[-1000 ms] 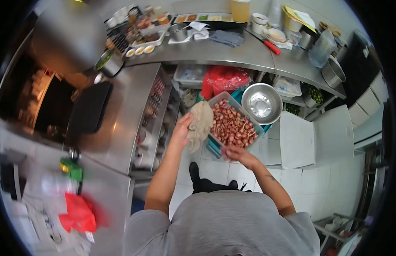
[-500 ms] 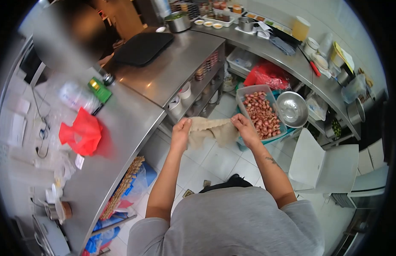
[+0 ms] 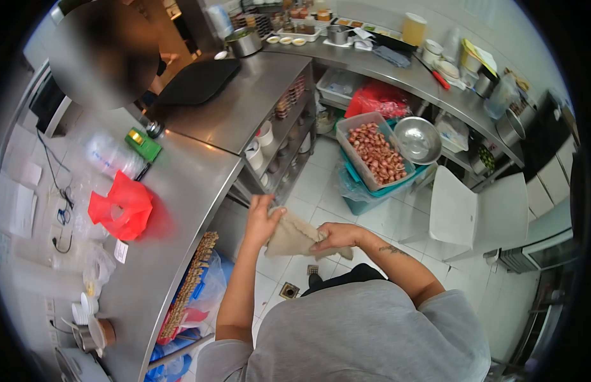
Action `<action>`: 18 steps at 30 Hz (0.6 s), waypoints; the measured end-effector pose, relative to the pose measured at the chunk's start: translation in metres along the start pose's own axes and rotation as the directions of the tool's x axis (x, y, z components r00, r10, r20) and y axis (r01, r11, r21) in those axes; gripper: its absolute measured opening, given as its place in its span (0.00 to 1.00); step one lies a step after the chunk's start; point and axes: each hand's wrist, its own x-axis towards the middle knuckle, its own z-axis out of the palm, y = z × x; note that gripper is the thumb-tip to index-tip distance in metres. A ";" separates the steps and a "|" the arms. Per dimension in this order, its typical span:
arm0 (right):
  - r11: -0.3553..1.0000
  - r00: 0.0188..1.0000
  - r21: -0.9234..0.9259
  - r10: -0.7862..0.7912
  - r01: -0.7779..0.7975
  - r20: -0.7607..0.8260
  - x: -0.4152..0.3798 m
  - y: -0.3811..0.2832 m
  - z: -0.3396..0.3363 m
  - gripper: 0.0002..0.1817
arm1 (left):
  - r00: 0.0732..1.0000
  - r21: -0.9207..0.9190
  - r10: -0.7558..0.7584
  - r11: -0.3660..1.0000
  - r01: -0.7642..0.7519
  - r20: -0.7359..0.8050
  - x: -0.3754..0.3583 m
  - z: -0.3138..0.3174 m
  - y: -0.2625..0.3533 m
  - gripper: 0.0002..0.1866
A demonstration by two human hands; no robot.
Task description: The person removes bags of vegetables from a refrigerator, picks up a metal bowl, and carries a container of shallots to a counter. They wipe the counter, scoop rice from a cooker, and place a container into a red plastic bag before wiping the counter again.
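Note:
A beige cloth [image 3: 292, 238] is stretched between my two hands, above the tiled floor. My left hand [image 3: 262, 220] grips its upper left end, with the thumb against the fabric and the fingertips pointing up. At the other side my right hand [image 3: 339, 236] is closed on the cloth's edge, thumb on top, while a loose flap hangs beneath. Beyond my hands, shallots [image 3: 377, 151] fill a clear plastic tub [image 3: 353, 163], which rests on a teal container [image 3: 361, 205]. A steel bowl [image 3: 417, 141] leans beside the tub.
To the left runs a steel counter [image 3: 187, 191] with a red plastic bag [image 3: 122, 207] and a green box [image 3: 143, 145]. A black tray [image 3: 200, 81] lies further back. On the right stands a white chair [image 3: 454, 210]. Bottles, bowls and a red-handled knife [image 3: 440, 79] occupy the back counter.
Both hands have come lower and nearer my body. The cloth, level and taut before, now slants down to the right and is bunched near my right hand. My view has shifted slightly.

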 end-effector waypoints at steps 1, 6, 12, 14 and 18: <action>0.990 0.999 0.138 0.039 -0.040 0.013 -0.007 -0.004 0.003 0.21 | 0.998 0.023 0.051 0.998 -0.050 -0.045 0.002 0.006 0.003 0.16; 0.885 0.962 0.423 -0.087 0.194 -0.257 -0.059 -0.003 -0.016 0.19 | 0.898 -0.446 -0.002 0.868 0.220 0.440 -0.014 0.039 0.040 0.18; 0.786 0.830 0.553 0.095 0.277 -0.550 -0.173 0.081 -0.028 0.20 | 0.789 -0.516 0.052 0.782 0.350 0.613 -0.074 0.160 0.119 0.16; 0.772 0.746 0.584 0.231 0.250 -0.624 -0.216 0.136 -0.017 0.19 | 0.683 -0.263 0.012 0.928 0.265 0.730 -0.073 0.188 0.150 0.16; 0.774 0.550 0.619 0.460 0.137 -0.697 -0.317 0.201 0.019 0.17 | 0.494 -0.155 0.216 0.975 -0.160 0.842 -0.083 0.247 0.225 0.19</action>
